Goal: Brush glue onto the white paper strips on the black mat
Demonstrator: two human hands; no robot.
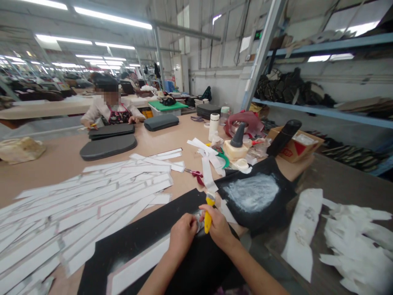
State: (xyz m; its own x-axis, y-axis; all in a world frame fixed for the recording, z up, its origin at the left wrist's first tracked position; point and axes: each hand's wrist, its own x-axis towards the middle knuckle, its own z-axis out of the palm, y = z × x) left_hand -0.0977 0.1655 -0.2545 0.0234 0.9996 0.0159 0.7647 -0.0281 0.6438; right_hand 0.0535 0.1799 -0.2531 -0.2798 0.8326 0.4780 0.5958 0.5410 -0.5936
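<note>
Head view | I see the right hand closed around a yellow-handled brush | left hand just beside it, fingers curled, grip I cannot tell | white strip on black sheet

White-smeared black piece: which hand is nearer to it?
Right. The right hand is just left of the white-smeared black piece, on its near side; the left hand is farther left.

My right hand grips a yellow-handled brush above a black panel.
My left hand curls beside it, near a pink-edged strip; from my hands, loose white strips spread at ten o'clock, red-handled scissors lie at twelve, a white-smeared panel at two, white scraps at three.
</note>
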